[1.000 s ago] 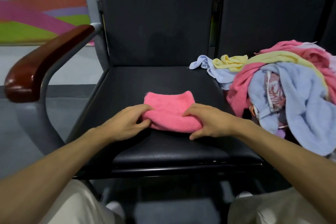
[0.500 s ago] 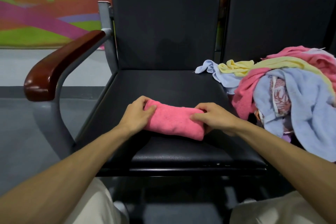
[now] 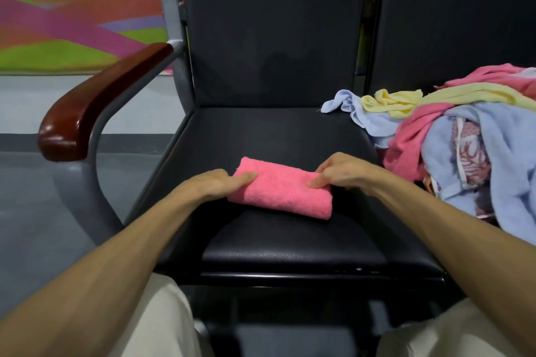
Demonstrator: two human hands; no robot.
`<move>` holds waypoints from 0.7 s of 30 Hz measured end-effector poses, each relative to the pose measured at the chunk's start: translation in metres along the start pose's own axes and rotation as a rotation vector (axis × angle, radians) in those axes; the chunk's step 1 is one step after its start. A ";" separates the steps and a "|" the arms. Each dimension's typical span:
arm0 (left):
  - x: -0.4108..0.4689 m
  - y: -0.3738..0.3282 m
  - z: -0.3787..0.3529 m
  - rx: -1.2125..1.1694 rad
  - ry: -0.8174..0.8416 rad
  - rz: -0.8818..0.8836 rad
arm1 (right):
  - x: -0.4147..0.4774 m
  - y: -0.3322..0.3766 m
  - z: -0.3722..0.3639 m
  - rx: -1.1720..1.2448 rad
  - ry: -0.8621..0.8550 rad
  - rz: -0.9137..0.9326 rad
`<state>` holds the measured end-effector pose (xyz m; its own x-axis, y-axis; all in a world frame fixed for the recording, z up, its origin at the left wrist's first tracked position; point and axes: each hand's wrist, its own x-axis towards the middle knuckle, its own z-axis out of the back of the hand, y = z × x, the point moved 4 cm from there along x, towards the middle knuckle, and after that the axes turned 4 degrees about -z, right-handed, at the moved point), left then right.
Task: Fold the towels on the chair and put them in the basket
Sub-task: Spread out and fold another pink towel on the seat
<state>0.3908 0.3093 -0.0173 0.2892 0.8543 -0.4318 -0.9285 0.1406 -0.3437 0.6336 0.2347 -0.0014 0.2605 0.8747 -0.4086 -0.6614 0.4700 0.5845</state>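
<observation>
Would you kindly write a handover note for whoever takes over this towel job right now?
Left hand: fingers laid flat on the left end of the pink towel, pressing it.
Right hand: fingers curled on its right end, gripping it.
The pink towel lies folded into a narrow band on the chair seat.
The pile of loose pink, blue and yellow towels sits on the next seat, to the right.
Done: this towel looks folded.
Left: put it in the basket, which is not in view, then fold the pile.
</observation>
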 end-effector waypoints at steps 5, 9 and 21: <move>-0.012 -0.016 -0.002 -0.320 -0.075 -0.048 | -0.007 0.001 -0.002 -0.138 0.095 0.050; -0.018 -0.025 -0.010 -0.688 -0.096 -0.088 | -0.019 -0.003 -0.009 -0.115 0.211 0.062; -0.083 -0.022 0.016 -0.914 -0.024 -0.494 | -0.065 0.023 -0.016 -0.123 0.325 0.338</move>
<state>0.3836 0.2436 0.0395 0.5751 0.8160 -0.0579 -0.1748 0.0534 -0.9832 0.5902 0.1872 0.0273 -0.2035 0.8845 -0.4198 -0.7544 0.1317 0.6431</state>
